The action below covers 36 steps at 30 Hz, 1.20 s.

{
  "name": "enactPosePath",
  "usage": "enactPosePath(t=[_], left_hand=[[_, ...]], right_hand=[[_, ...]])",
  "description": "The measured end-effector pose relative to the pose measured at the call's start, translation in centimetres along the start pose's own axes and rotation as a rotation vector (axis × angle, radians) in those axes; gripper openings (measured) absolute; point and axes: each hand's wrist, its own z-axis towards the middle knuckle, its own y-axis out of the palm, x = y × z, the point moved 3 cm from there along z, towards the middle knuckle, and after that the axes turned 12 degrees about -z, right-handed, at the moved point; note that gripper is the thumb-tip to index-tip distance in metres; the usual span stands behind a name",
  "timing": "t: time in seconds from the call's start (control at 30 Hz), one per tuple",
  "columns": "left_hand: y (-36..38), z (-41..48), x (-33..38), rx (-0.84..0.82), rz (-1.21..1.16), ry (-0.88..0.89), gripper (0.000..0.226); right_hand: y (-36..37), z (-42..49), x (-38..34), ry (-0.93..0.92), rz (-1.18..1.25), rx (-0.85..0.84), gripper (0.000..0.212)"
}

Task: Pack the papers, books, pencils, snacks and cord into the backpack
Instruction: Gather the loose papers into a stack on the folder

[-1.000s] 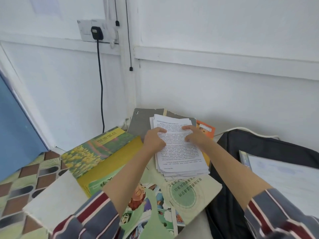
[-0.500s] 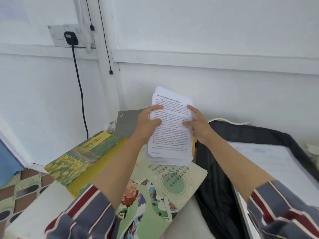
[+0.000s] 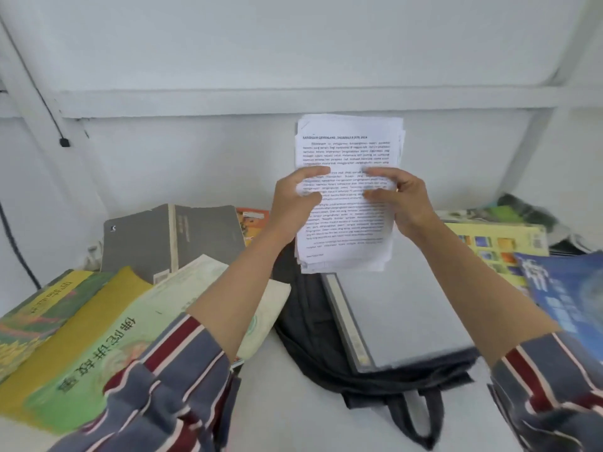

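Observation:
A stack of printed white papers is held upright in the air above the black backpack. My left hand grips its left edge and my right hand grips its right edge, thumbs on the front sheet. The backpack lies flat on the white table with a large white-covered book lying on it, or partly in its opening. Green and yellow books lie at the left, and a grey book sits behind them. Yellow and blue books lie at the right.
A white wall stands close behind the table. A black cable runs down the wall at far left. An orange item peeks out behind the grey book. Dark and green items lie at the far right corner.
Both hands lifted the paper stack off the books at the left and carried it right and up, over the backpack. The view has swung right, showing more books on the right.

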Motion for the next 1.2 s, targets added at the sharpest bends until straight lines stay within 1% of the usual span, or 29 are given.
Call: enactPosePath(t=[0.1, 0.27, 0.37, 0.43, 0.5, 0.57, 0.63, 0.7, 0.83, 0.93, 1.07, 1.2], left_hand=[[3.4, -0.1, -0.9, -0.008, -0.009, -0.038, 0.052], [6.8, -0.1, -1.5, 0.020, -0.002, -0.035, 0.052], [7.9, -0.8, -2.9, 0.037, -0.030, -0.058, 0.046], [8.3, -2.0, -4.3, 0.048, -0.067, -0.103, 0.043], [8.3, -3.5, -5.8, 0.062, -0.087, -0.148, 0.040], [8.1, -4.9, -7.0, 0.075, -0.064, -0.181, 0.036], [7.9, -5.7, -7.6, 0.084, -0.045, -0.192, 0.037], [8.2, -5.8, -7.3, 0.098, -0.041, -0.179, 0.040], [8.7, -5.0, -5.0, 0.110, -0.052, -0.107, 0.042], [8.1, -4.8, -4.8, 0.089, -0.054, -0.123, 0.045], [7.5, -6.1, -6.7, 0.060, -0.051, -0.214, 0.044], [7.7, -5.9, -6.9, 0.066, -0.030, -0.223, 0.047]], right_hand=[[-3.3, -0.9, 0.4, -0.017, -0.007, 0.011, 0.040], [-7.0, -2.0, 0.2, -0.042, 0.023, -0.012, 0.040], [-8.5, -2.7, 1.2, -0.041, -0.035, -0.034, 0.035], [-9.0, -3.5, 2.5, -0.043, -0.102, -0.087, 0.035], [-9.2, -4.5, 3.8, -0.067, -0.141, -0.161, 0.039], [-9.2, -5.2, 4.7, -0.077, -0.142, -0.200, 0.049], [-8.9, -5.6, 5.2, -0.075, -0.143, -0.211, 0.057], [-8.7, -5.6, 5.1, -0.085, -0.151, -0.195, 0.058], [-8.5, -5.3, 3.4, -0.132, -0.159, -0.135, 0.051], [-8.4, -5.1, 3.1, -0.144, -0.159, -0.144, 0.047], [-8.2, -6.0, 5.0, -0.059, -0.159, -0.181, 0.044], [-8.0, -6.2, 5.1, 0.003, -0.138, -0.180, 0.041]])
